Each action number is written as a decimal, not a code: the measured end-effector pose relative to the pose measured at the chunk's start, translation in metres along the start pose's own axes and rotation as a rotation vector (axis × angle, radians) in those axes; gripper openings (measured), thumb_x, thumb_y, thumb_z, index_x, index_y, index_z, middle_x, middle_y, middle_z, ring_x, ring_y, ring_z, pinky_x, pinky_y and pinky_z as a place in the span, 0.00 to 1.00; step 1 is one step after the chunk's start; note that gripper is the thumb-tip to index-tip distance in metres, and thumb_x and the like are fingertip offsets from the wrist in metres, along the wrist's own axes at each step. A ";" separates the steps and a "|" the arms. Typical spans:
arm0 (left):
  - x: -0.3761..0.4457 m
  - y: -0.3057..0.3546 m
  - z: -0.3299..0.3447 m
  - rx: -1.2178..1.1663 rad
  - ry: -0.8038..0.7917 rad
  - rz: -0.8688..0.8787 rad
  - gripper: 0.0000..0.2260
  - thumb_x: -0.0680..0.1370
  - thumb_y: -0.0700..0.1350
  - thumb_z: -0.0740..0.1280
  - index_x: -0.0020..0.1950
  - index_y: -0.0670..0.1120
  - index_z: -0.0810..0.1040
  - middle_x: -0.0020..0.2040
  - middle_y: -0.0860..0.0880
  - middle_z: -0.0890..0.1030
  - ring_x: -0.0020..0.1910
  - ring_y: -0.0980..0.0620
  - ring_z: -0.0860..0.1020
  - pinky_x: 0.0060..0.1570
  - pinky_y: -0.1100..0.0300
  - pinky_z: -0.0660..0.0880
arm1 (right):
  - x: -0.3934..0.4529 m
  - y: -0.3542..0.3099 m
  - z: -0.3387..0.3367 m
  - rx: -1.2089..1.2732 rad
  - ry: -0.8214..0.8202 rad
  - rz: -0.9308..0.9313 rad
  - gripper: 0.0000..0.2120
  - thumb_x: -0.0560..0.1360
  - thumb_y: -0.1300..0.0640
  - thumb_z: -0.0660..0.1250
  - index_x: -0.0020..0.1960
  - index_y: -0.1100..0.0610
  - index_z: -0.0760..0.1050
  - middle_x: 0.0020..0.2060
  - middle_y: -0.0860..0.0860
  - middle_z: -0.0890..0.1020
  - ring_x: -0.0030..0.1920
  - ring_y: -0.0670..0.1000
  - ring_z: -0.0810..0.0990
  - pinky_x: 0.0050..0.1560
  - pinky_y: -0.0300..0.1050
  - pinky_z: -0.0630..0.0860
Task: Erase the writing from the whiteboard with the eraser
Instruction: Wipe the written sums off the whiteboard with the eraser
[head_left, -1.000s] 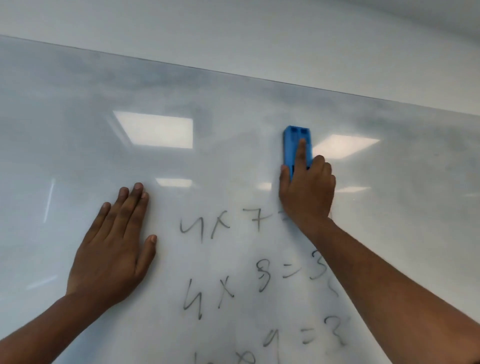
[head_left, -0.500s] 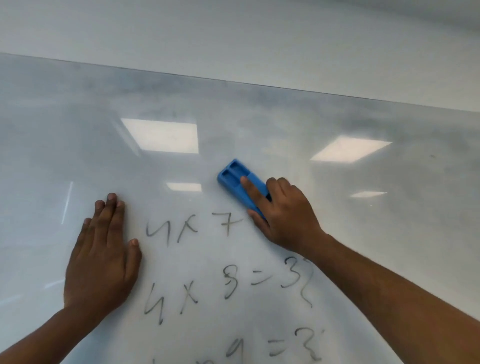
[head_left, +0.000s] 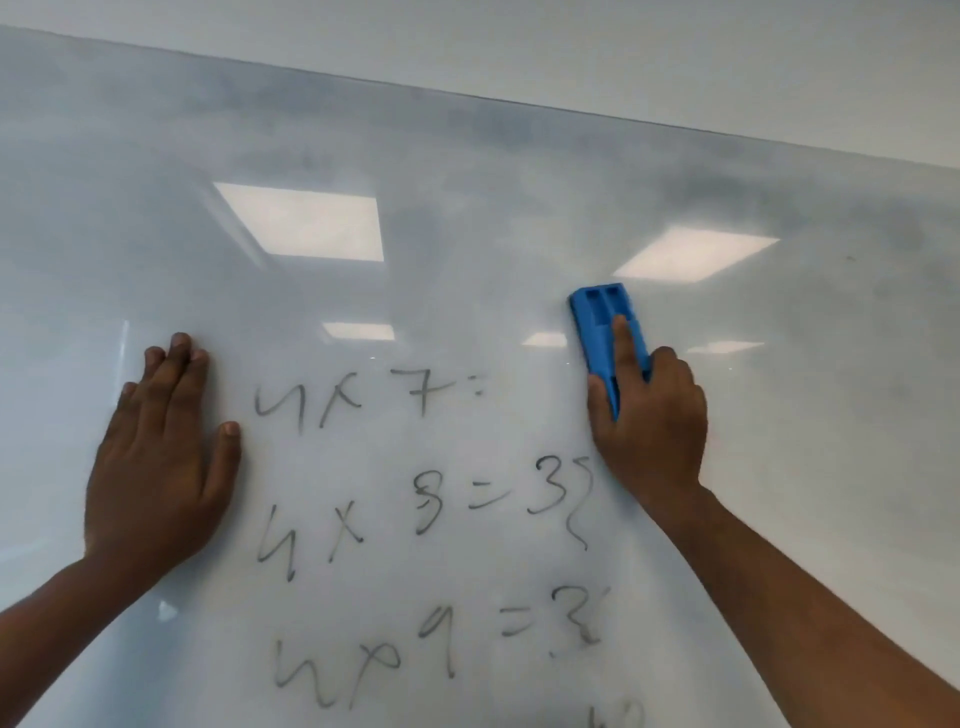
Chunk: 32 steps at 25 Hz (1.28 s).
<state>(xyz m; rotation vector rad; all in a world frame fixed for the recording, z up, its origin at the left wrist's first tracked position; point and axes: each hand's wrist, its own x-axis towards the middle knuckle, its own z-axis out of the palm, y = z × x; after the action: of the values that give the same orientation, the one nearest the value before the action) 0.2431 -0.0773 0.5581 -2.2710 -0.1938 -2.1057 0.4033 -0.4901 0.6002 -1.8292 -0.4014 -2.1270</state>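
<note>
A large whiteboard (head_left: 467, 218) fills the view, smeared grey along its top. Dark handwritten sums (head_left: 415, 509) run down its middle: "4 x 7 =", "4 x 8 = 3", "4 x 9 = 3", partly smudged at their right ends. My right hand (head_left: 649, 421) presses a blue eraser (head_left: 602, 327) flat on the board, just right of the top line, index finger stretched along its back. My left hand (head_left: 161, 462) lies flat on the board left of the writing, fingers together, holding nothing.
The whiteboard's top edge (head_left: 519, 101) meets a pale wall above. Ceiling lights reflect on the board as bright patches (head_left: 301, 221). More writing shows at the bottom edge (head_left: 618, 714).
My right hand swept the eraser left onto the top line, then back right and upright. The answer after "4 x 7 =" is gone. My left hand stayed flat on the board.
</note>
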 end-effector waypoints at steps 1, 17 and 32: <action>-0.002 -0.004 -0.001 -0.004 -0.009 0.018 0.33 0.83 0.57 0.52 0.87 0.49 0.51 0.87 0.54 0.49 0.87 0.56 0.46 0.83 0.64 0.41 | 0.001 -0.005 -0.001 0.014 -0.032 0.225 0.29 0.85 0.48 0.60 0.83 0.58 0.62 0.48 0.64 0.76 0.44 0.63 0.75 0.42 0.55 0.75; -0.027 -0.050 -0.025 0.081 -0.086 0.209 0.34 0.84 0.57 0.53 0.87 0.46 0.51 0.88 0.49 0.53 0.87 0.50 0.50 0.85 0.58 0.45 | -0.022 -0.139 0.002 0.187 0.026 -0.574 0.29 0.82 0.45 0.63 0.80 0.55 0.68 0.46 0.59 0.78 0.40 0.60 0.76 0.39 0.52 0.71; -0.058 -0.072 -0.029 0.074 -0.067 0.197 0.34 0.84 0.57 0.55 0.86 0.42 0.55 0.88 0.47 0.54 0.87 0.48 0.52 0.86 0.53 0.49 | 0.000 -0.235 0.005 0.254 0.028 -0.108 0.32 0.82 0.45 0.64 0.82 0.54 0.63 0.51 0.60 0.78 0.46 0.62 0.76 0.43 0.53 0.73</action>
<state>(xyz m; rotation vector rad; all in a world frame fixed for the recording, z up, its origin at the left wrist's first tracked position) 0.2014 -0.0129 0.4981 -2.2188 -0.0465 -1.8965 0.3129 -0.2733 0.5977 -1.6662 -0.7420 -2.0578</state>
